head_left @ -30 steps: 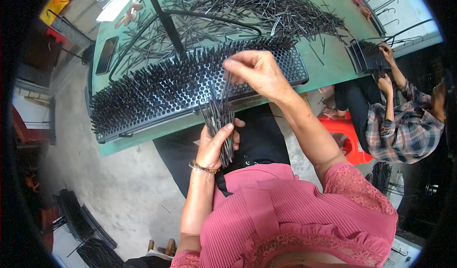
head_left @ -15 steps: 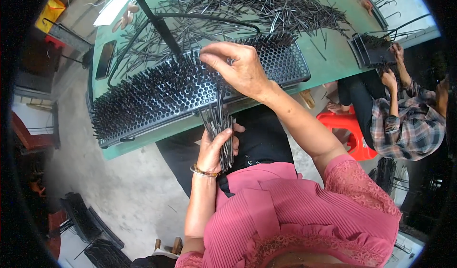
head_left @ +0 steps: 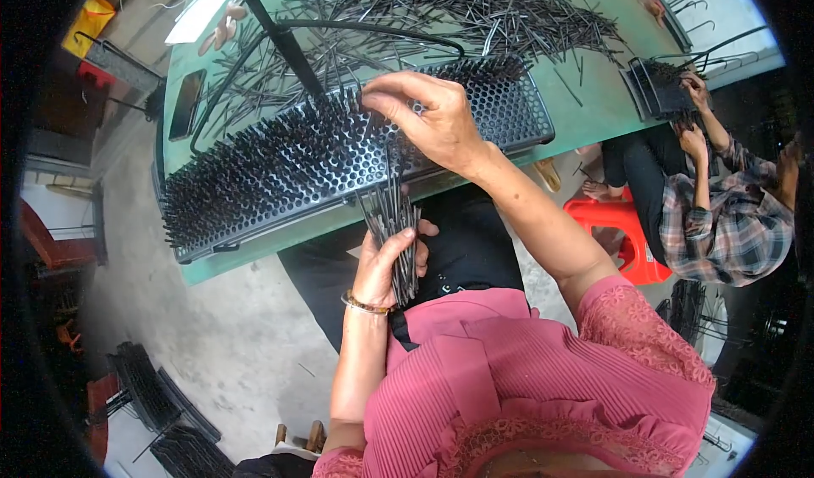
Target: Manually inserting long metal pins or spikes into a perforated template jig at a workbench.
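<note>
A bundle of thin dark sticks (head_left: 393, 211) stands upright in my left hand (head_left: 377, 266), thumb across the front, just off the near side of a long perforated tray (head_left: 509, 120). Dark sticks (head_left: 254, 168) stand packed in the tray's holes over its left and middle parts and along its far edge. Open holes show toward the right and in the near middle. Over the tray's middle, my right hand (head_left: 434, 122) has thumb and forefinger pinched together among the standing sticks. Whatever lies between those fingertips is too small and dark to make out.
A heap of loose sticks (head_left: 466, 11) covers the far side of the green table (head_left: 577, 126). A black metal frame (head_left: 292, 54) rises behind the tray. A phone (head_left: 188, 105) lies at left. At right a co-worker (head_left: 721, 215) handles a similar tray beside a red stool (head_left: 623, 240).
My right hand has shifted slightly to the right over the tray, its fingers still pinched. My left hand with the bundle has barely moved.
</note>
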`<state>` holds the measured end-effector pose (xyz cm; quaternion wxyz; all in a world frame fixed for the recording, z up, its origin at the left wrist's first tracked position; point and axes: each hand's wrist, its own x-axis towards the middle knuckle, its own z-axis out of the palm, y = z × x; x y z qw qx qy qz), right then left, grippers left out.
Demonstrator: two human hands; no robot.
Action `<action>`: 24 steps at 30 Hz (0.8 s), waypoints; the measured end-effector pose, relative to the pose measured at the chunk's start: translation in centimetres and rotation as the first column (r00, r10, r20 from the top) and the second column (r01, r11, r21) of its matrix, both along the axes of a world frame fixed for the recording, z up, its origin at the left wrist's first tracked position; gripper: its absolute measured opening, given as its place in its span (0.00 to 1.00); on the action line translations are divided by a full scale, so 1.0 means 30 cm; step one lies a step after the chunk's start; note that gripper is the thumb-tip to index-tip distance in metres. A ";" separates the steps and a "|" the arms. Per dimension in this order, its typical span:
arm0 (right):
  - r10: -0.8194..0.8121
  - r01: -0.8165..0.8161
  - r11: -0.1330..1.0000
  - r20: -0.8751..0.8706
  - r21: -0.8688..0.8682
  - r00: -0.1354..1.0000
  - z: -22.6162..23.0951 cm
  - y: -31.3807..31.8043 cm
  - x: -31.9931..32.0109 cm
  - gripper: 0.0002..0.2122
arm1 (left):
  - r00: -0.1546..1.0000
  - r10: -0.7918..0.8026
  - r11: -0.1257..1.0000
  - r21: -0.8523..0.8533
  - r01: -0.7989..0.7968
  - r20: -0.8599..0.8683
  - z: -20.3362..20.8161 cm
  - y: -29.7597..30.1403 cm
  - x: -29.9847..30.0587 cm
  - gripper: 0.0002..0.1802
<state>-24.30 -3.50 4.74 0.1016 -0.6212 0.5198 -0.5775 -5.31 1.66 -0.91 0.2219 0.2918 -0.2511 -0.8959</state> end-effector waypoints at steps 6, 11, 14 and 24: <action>0.012 -0.016 0.994 -0.041 -0.106 0.999 -0.015 -0.017 0.009 0.05 | 0.999 -0.030 1.000 -0.001 0.030 -0.038 -0.008 -0.002 0.005 0.34; 0.057 -0.062 0.994 -0.059 -0.085 0.997 -0.027 -0.018 -0.010 0.06 | 1.000 -0.016 0.999 -0.031 0.016 -0.025 -0.004 0.002 0.008 0.35; 0.051 -0.063 0.994 -0.132 -0.091 0.990 -0.033 -0.017 -0.009 0.06 | 1.000 -0.024 1.000 -0.017 0.023 -0.018 -0.006 0.002 0.007 0.35; 0.075 -0.081 0.996 -0.128 -0.040 0.989 -0.038 -0.007 -0.008 0.06 | 0.999 -0.030 1.000 -0.001 0.030 -0.019 -0.001 0.003 0.010 0.34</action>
